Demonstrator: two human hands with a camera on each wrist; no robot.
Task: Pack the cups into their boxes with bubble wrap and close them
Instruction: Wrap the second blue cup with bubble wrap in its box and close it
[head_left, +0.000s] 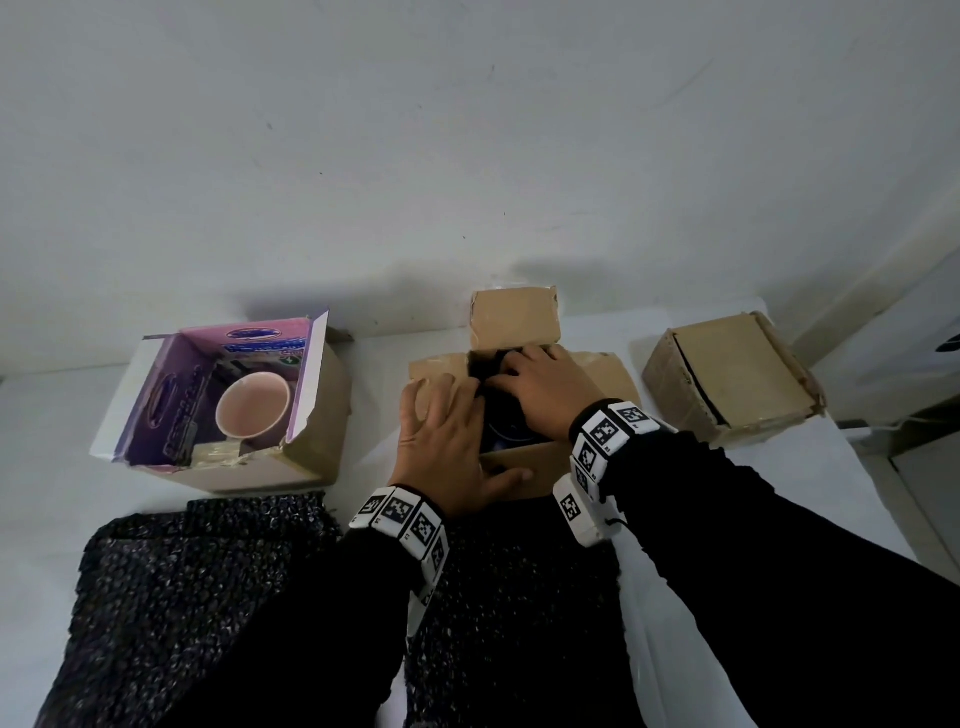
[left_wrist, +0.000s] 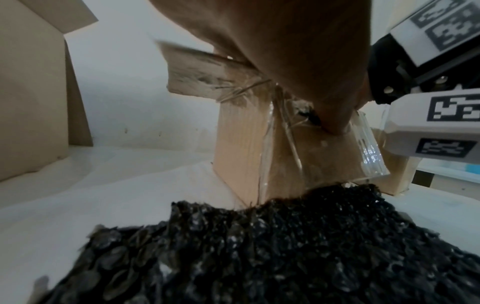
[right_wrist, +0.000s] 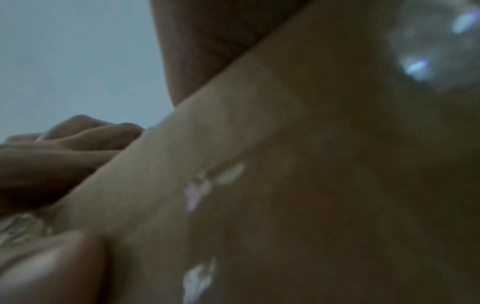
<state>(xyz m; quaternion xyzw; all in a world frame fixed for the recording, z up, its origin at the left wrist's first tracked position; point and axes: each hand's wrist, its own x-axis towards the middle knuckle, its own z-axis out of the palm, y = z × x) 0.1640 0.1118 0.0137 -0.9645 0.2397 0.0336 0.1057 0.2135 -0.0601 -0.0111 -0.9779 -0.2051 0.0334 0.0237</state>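
An open brown cardboard box (head_left: 519, 467) stands mid-table with its flaps spread out. Inside it are a dark cup (head_left: 506, 434) and black bubble wrap (head_left: 498, 364). My left hand (head_left: 447, 436) lies across the box's left flap, and its thumb (left_wrist: 335, 123) presses the taped front wall (left_wrist: 246, 154). My right hand (head_left: 540, 384) reaches into the box from the right, its bent fingers gripping the bubble wrap at the far side. A pink cup (head_left: 253, 405) sits unwrapped in the purple-lined box (head_left: 311, 441) on the left. The right wrist view is a blurred close-up of cardboard (right_wrist: 285, 185).
A closed brown box (head_left: 732, 374) stands at the right, near the table's right edge. Two loose sheets of black bubble wrap (head_left: 197, 571) (left_wrist: 259, 246) lie on the white table in front of the boxes. A wall rises just behind the boxes.
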